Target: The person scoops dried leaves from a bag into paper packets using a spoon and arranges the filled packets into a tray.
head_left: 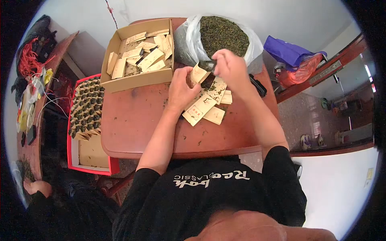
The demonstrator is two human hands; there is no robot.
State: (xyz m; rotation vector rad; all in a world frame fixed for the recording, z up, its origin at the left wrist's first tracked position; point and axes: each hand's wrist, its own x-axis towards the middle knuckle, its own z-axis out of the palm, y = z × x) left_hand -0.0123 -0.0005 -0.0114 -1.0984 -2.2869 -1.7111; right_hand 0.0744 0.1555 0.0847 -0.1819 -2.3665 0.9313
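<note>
My left hand (181, 90) is closed around a small tan paper packet (198, 74), its mouth tilted up to the right. My right hand (232, 68) grips a small dark scoop (208, 65) at the packet's mouth; what the scoop carries is hard to make out. Just behind my hands stands a clear plastic bag (189, 40) full of dried tea leaves (223, 35). Below my hands, several flat paper packets (200, 109) lie overlapping on the red-brown table (138, 124), with loose leaf bits scattered over them.
A cardboard box (138, 82) of packets stands at the table's back left. Beside the table, a red-edged box (94, 170) holds rows of filled packets. A black object (257, 85) lies at the right edge. Another person's hand (38, 188) shows at lower left.
</note>
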